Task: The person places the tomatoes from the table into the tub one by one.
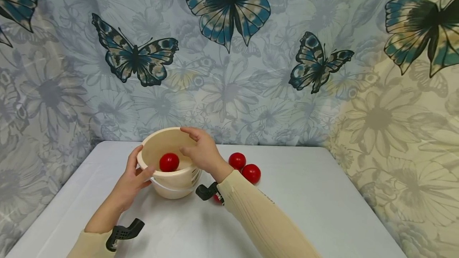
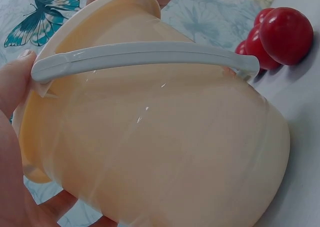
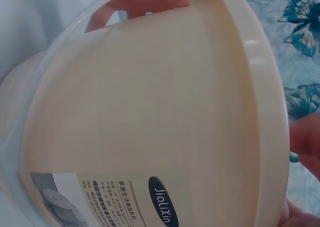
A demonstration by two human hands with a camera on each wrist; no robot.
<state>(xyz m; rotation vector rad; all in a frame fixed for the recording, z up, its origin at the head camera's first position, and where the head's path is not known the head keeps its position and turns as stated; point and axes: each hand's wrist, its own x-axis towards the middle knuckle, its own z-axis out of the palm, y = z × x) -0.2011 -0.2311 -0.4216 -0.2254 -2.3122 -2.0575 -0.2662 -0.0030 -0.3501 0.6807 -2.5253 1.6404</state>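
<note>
A cream plastic bucket (image 1: 170,184) with a pale handle (image 2: 150,54) is held between both hands at the left of the table. Inside it lies a red ball (image 1: 169,162). My left hand (image 1: 130,184) grips the bucket's left rim, thumb and fingers on either side of the wall. On the opposite side, my right hand (image 1: 204,154) holds the rim with its thumb toward the inside. A printed label (image 3: 130,202) shows on the bucket's wall in the right wrist view. Whether the bucket's base touches the table I cannot tell.
Right of the bucket, several more red balls (image 1: 251,174) lie on the white table (image 1: 305,194); my right wrist partly covers one (image 1: 217,199). Butterfly-patterned cloth (image 1: 229,90) hangs behind the table and along both sides.
</note>
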